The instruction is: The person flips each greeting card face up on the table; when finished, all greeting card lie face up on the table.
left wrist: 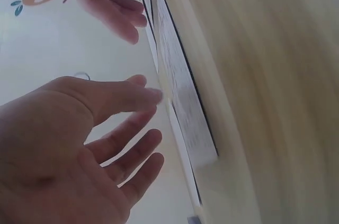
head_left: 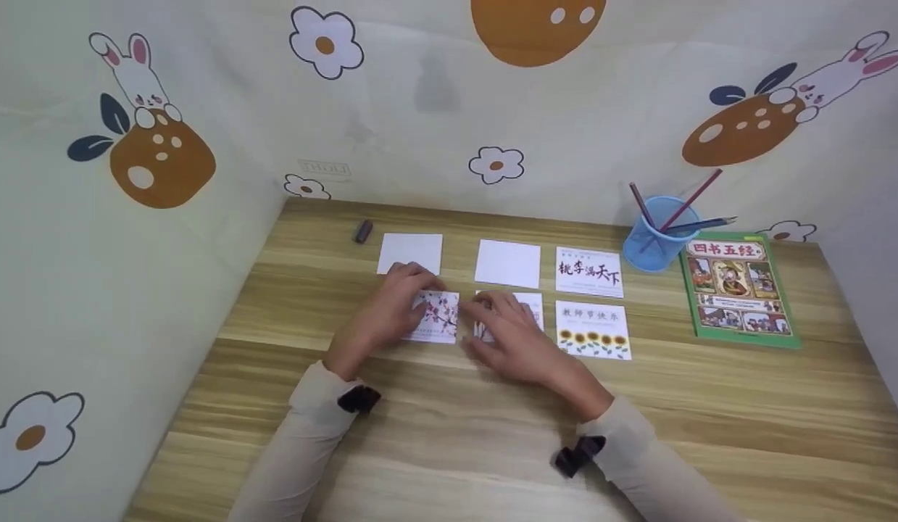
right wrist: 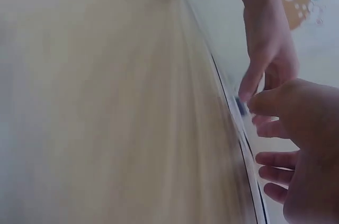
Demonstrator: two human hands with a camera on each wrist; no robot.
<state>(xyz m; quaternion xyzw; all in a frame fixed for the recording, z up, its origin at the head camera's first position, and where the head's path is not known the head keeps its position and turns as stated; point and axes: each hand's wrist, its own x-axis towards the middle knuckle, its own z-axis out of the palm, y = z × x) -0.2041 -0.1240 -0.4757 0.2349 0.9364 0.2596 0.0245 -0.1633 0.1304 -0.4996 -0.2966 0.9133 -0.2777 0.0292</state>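
On the wooden table, my left hand hovers at the left side of a square card with pink blossoms. Its thumb and fingers are loosely bent with a gap between them, as the left wrist view shows. My right hand is over another printed card, hiding most of it. Those fingers are spread and relaxed, and nothing is seen between them. Behind the hands lie two blank white cards. To the right are a card with dark calligraphy and a sunflower card.
At the back right stands a blue mesh cup with several pencils. Beside it lies a green-bordered book. A small dark cylindrical object is at the back left. A patterned cloth wall borders the table.
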